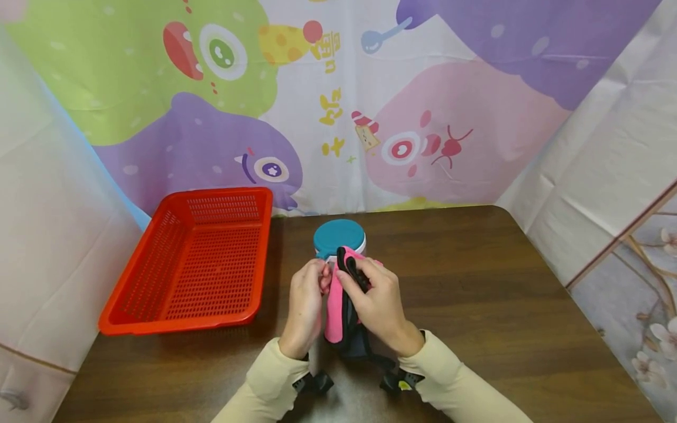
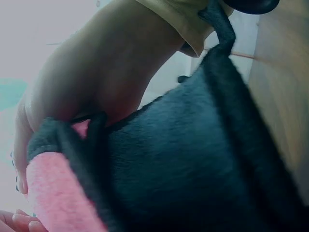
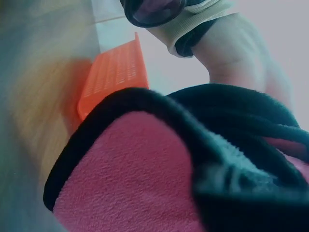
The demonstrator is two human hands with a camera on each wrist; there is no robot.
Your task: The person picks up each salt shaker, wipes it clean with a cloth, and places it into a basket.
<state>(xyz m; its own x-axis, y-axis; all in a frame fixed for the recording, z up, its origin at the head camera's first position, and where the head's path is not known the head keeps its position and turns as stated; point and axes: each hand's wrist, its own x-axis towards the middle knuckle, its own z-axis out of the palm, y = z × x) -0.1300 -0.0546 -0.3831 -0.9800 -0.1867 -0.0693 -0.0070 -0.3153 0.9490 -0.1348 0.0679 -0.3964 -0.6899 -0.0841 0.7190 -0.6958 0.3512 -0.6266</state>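
Note:
A folded cloth (image 1: 334,311), pink on one side and dark grey on the other with black edging, stands up between the two hands in the head view. My right hand (image 1: 378,296) pinches its bunched black-edged top between thumb and fingers. Close by on the left, my left hand (image 1: 305,299) has curled fingers against the cloth's pink side; whether they grip it is hidden. Right behind the cloth is a round container with a teal lid (image 1: 338,235) and white body, its front partly covered. Pink pile (image 3: 130,179) fills much of the right wrist view.
A red plastic basket (image 1: 259,282) with slotted walls stands on the left of the brown wooden table (image 1: 476,305). Behind the table hangs a cartoon-printed curtain (image 1: 328,170). Black wrist cameras sit under both sleeves.

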